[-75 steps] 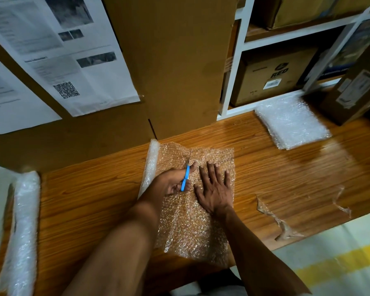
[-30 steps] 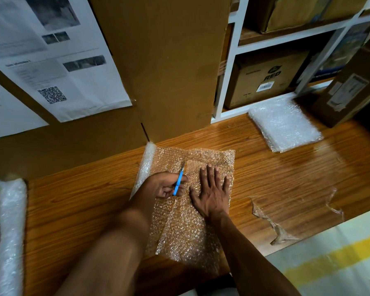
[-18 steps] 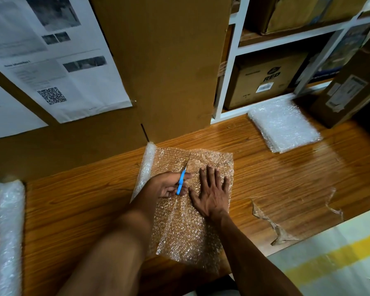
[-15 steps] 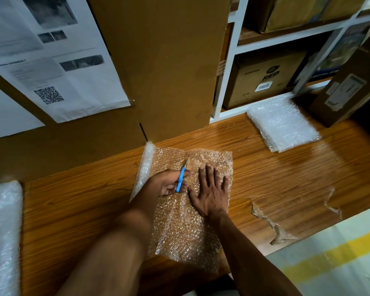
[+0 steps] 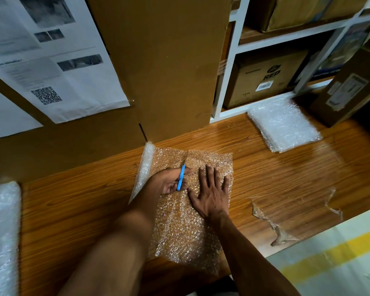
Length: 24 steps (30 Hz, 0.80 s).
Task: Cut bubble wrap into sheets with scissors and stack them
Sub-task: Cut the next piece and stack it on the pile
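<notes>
Blue scissors (image 5: 181, 177) gripped by left hand (image 5: 169, 182) — right hand (image 5: 212, 192) flat on bubble wrap (image 5: 186, 227).

Both forearms reach forward from the lower edge of view, bare, converging toward the centre. Left hand (image 5: 169, 181): palm turned partly upward, fingers curled round blue-handled scissors (image 5: 181, 177), blades projecting ahead of the fingertips. Right hand (image 5: 212, 193): palm down, fingers straight and slightly spread, pressing flat on the bubble wrap (image 5: 186, 227); thumb angled out toward the left hand. Right fingertips lie just beside the left knuckles, the hands nearly touching.
</notes>
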Each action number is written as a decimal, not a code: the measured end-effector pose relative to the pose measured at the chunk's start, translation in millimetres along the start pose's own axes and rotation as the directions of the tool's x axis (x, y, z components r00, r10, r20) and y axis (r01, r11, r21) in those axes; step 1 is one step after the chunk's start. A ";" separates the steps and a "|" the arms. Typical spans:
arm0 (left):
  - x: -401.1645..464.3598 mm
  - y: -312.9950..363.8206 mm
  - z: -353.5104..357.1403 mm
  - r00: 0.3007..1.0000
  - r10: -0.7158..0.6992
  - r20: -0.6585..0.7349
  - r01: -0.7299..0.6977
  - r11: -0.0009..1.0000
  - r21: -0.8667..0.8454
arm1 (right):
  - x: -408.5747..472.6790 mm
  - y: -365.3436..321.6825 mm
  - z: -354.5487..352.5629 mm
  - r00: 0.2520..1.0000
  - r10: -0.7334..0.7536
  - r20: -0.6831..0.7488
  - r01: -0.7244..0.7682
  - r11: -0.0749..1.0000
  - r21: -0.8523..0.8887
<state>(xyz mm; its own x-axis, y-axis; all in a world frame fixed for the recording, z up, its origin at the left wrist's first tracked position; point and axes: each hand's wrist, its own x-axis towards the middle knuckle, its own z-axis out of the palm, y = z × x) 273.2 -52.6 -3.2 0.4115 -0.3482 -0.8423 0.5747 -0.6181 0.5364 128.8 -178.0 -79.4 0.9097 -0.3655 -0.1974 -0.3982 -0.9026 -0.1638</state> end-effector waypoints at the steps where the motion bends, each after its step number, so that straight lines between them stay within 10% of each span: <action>1: 1.4 2.4 -0.2 1.000 0.010 -0.001 -0.010 1.000 0.000 | -0.1 0.0 -0.4 1.000 -0.001 -0.001 0.001 1.000 0.002; 24: -5.5 -13.5 -25.9 0.968 0.210 -0.138 -0.204 0.977 0.057 | -0.8 3.3 -2.6 1.000 -0.014 0.019 0.014 1.000 0.009</action>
<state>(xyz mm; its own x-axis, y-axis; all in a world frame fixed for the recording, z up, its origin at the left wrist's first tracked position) 281.5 -24.0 -4.4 0.6166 -0.3696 -0.6951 0.4372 -0.5735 0.6928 127.0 -181.3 -77.3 0.9129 -0.3479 -0.2136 -0.3862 -0.9055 -0.1756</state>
